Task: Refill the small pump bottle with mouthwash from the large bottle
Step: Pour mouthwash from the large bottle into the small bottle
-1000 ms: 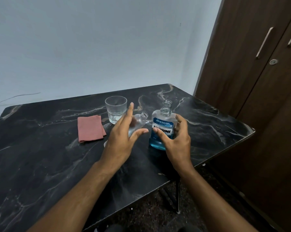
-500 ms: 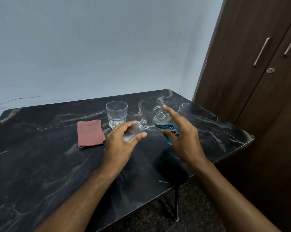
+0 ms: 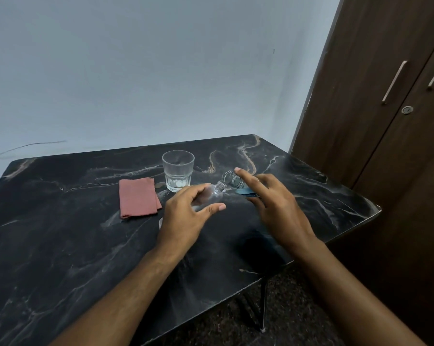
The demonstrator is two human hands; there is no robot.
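Observation:
My left hand (image 3: 186,216) holds the small clear bottle (image 3: 212,194) between fingers and thumb, tilted with its open neck toward the upper right. My right hand (image 3: 275,208) grips the large mouthwash bottle (image 3: 235,183), which holds blue liquid and is tipped to the left. Its open threaded mouth hangs just above and right of the small bottle's neck. The index finger lies straight along the large bottle's neck. Most of the large bottle is hidden behind my right hand. No pump or cap can be seen.
An empty clear glass (image 3: 178,170) stands behind the bottles on the black marble table (image 3: 61,245). A folded pink cloth (image 3: 138,200) lies to its left. A brown wardrobe (image 3: 385,121) stands at the right, close to the table's right corner.
My right hand has tipped the large bottle further left and lowered its mouth to the small bottle's neck. My left hand has closed on the small bottle and keeps it tilted.

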